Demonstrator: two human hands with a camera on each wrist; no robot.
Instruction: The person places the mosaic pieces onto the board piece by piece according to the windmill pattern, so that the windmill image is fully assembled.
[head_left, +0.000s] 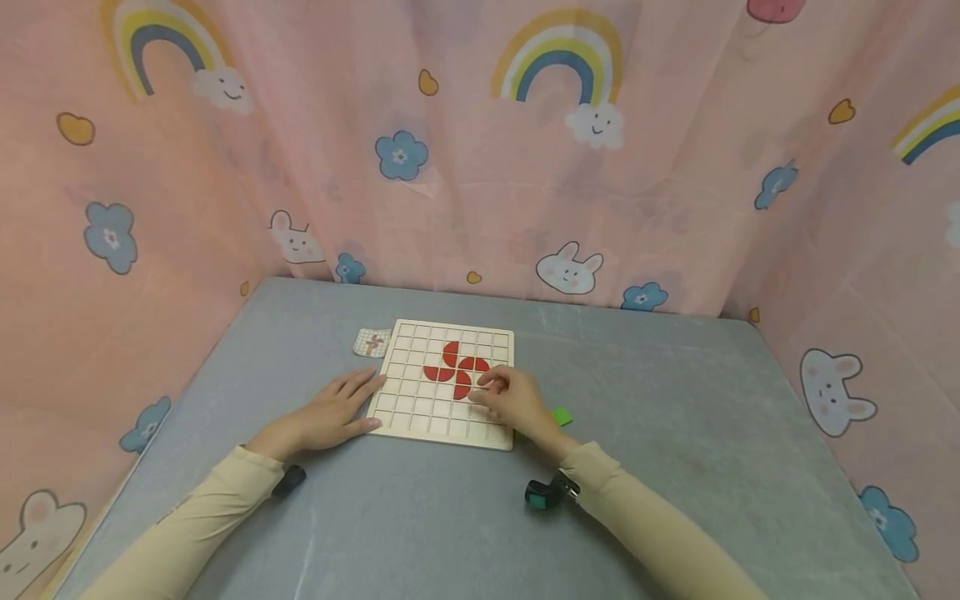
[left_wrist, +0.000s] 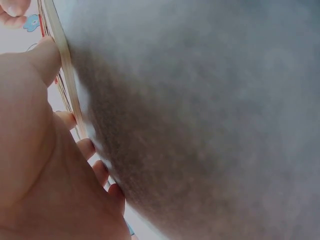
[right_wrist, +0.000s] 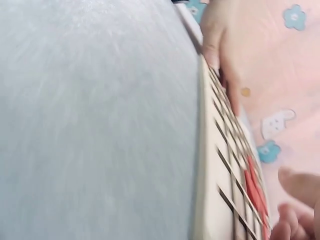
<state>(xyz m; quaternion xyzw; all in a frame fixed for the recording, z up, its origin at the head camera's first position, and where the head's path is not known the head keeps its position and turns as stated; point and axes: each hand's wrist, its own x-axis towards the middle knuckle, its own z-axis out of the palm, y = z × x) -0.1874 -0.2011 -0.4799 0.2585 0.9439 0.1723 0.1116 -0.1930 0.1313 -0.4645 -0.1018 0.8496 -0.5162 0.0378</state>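
Observation:
A square wooden grid board (head_left: 420, 408) lies flat on the table, with several red quarter-round pieces (head_left: 438, 374) forming a pinwheel near its middle. My left hand (head_left: 330, 412) rests at the board's left edge, its fingers stretched out and touching the rim; the left wrist view shows the thumb and fingertips along that side. My right hand (head_left: 519, 404) is over the board's right part, just right of the pinwheel. Its fingers are loosely bent, the thumb apart from them, and no piece shows between them. Under the right wrist a green piece (head_left: 562, 417) is partly hidden.
A small card (head_left: 372, 342) printed with a grid and a red pinwheel lies by the board's upper left corner. The grey table (head_left: 675, 400) meets a pink patterned curtain (head_left: 465, 217) at the back and sides. Each wrist wears a black camera (head_left: 543, 493).

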